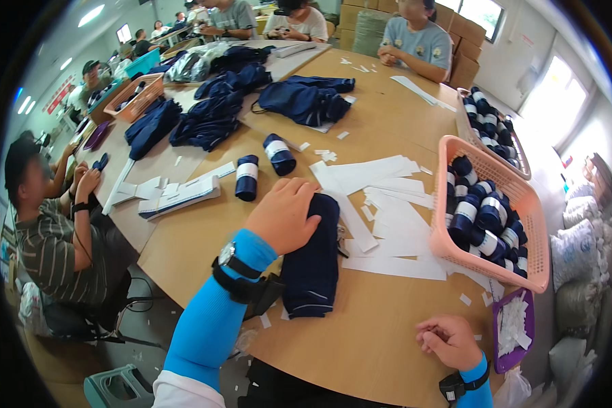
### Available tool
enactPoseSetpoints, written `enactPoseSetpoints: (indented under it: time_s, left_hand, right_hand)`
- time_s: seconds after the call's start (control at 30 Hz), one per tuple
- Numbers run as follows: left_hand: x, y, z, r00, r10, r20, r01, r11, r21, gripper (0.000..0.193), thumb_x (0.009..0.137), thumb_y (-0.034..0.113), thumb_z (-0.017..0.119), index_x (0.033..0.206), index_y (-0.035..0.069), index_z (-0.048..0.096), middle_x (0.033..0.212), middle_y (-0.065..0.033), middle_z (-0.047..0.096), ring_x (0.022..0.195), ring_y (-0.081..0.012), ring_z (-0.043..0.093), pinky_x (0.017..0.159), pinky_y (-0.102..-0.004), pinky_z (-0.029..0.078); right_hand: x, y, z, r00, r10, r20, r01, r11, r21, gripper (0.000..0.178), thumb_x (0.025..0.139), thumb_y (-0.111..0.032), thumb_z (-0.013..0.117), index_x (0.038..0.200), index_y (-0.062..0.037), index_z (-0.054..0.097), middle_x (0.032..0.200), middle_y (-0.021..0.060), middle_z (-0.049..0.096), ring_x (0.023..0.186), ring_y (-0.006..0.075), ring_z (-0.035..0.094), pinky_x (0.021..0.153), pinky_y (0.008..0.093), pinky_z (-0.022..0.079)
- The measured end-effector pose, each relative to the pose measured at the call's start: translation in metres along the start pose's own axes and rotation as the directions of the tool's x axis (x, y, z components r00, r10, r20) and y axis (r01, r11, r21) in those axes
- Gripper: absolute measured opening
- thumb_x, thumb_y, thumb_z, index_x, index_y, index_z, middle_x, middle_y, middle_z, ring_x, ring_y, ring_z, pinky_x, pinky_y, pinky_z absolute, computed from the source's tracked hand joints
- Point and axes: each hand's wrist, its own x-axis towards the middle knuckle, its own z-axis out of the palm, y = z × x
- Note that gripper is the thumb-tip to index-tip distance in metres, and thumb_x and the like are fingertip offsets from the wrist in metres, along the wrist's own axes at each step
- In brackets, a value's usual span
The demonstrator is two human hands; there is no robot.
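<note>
White paper bands on the navy rolls (247, 178) at upper centre carry print too small for us to read; same w/ the banded rolls in the pink basket (535, 224), right of frame. A white sack (572, 253), far right, bears blue print, also unclear; red characters mark a wall sign (60, 96), upper left.

Our folded navy garment (311, 262) lies at frame centre, lower end near the tbl. edge. Our left hand (283, 216) is on its top end, fingers bent over it, thumb out to the right; can't tell if they pinch cloth. Our right hand (450, 341), lower right, has fingers loosely curled; can't tell if anything's inside.

Tan tabletop (377, 323) shows btwn garment & right hand. Paper strips (394, 255) border it above, the purple tray (512, 364) at far right, nr. the right hand.
</note>
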Motion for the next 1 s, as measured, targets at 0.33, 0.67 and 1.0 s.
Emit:
enactPoseSetpoints:
  time_s: [0.33, 0.67, 1.0]
  left_hand:
    - [0.007, -0.019, 0.011, 0.997, -0.063, 0.045, 0.068, 0.991, -0.119, 0.044, 0.088, 0.021, 0.077, 0.127, 0.004, 0.065, 0.121, -0.0185, 0.066, 0.119, -0.039, 0.06, 0.105, -0.0458, 0.048]
    - [0.009, -0.015, -0.015, 1.0, 0.002, -0.027, -0.009, 0.969, -0.248, 0.014, 0.077, 0.001, 0.077, 0.089, 0.005, 0.07, 0.1, -0.0106, 0.068, 0.096, -0.0338, 0.068, 0.084, -0.0432, 0.054]
    - [0.008, -0.021, -0.022, 0.995, 0.091, 0.042, -0.068, 0.922, -0.382, 0.017, 0.071, -0.013, 0.066, 0.08, 0.001, 0.066, 0.102, -0.0116, 0.072, 0.097, -0.0318, 0.068, 0.088, -0.0373, 0.054]
  right_hand:
    - [0.004, -0.004, 0.009, 0.998, -0.024, -0.065, 0.02, 0.998, -0.06, 0.02, 0.097, -0.003, 0.063, 0.113, 0.0074, 0.07, 0.092, 0.012, 0.075, 0.073, 0.0127, 0.072, 0.065, 0.0256, 0.057]
    - [0.001, -0.004, 0.008, 0.998, -0.03, -0.049, 0.026, 0.997, -0.076, 0.02, 0.098, -0.004, 0.062, 0.114, 0.0072, 0.069, 0.093, 0.011, 0.076, 0.073, 0.0131, 0.073, 0.065, 0.0264, 0.057]
    - [0.0, -0.012, 0.007, 0.999, -0.036, -0.023, 0.033, 0.991, -0.133, 0.021, 0.098, -0.002, 0.06, 0.113, 0.0094, 0.068, 0.092, 0.0124, 0.074, 0.074, 0.0128, 0.071, 0.067, 0.0267, 0.058]
